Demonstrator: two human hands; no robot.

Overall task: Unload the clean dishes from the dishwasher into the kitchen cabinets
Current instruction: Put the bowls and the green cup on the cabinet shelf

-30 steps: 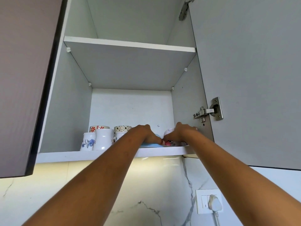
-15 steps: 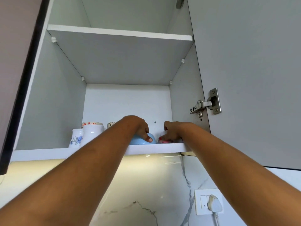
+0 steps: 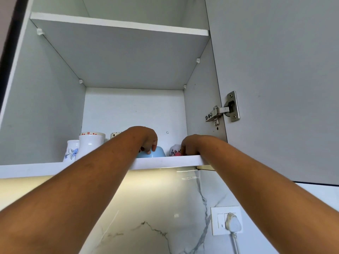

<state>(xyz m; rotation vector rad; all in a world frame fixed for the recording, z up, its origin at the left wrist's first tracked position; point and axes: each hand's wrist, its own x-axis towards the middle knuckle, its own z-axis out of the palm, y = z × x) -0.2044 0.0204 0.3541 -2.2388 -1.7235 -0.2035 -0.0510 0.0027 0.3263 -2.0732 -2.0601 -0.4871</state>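
Observation:
Both my arms reach up into an open wall cabinet. My left hand (image 3: 147, 141) grips a light blue bowl (image 3: 156, 153) that stands upside down on the bottom shelf (image 3: 165, 161), fingers curled over its base. Just to its right is a white cup with a red flower print (image 3: 174, 150); my right hand (image 3: 190, 144) holds it at its right side, fingers curled and partly hidden behind the shelf edge.
Several white mugs and cups stand at the shelf's left, among them a blue-flowered one (image 3: 72, 151) and a plain white one (image 3: 90, 144). An upper shelf (image 3: 119, 24) is bare. The open door (image 3: 275, 88) hangs on the right, with a wall socket (image 3: 226, 220) and plug below.
My two hands have drawn apart, so the blue bowl and the flowered cup now stand separately on the shelf. The view has tilted up slightly.

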